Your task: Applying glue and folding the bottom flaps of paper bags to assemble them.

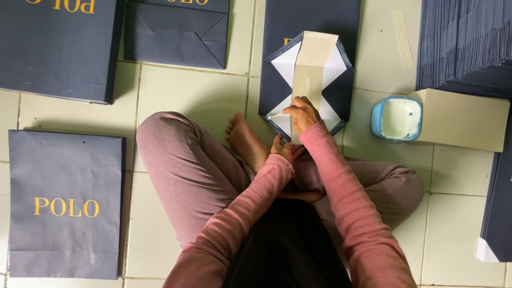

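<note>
I sit cross-legged on a tiled floor. Before me lies a dark blue paper bag [325, 21] with its bottom folded open into white triangles and a beige cardboard strip [313, 58] down the middle. My right hand [302, 113] rests on the near end of that fold and pinches a thin pale stick, its tip pointing left. My left hand [284, 149] sits just below it, by my bare foot [246, 140], its fingers curled at the bag's near edge; whether it grips anything I cannot tell.
A blue tub of white glue [396, 119] stands right of the bag, beside a stack of beige cardboard sheets [463, 118]. Flat dark blue bags are stacked at upper right [464, 42], right edge [498, 208], upper left [56, 48], and left [64, 205].
</note>
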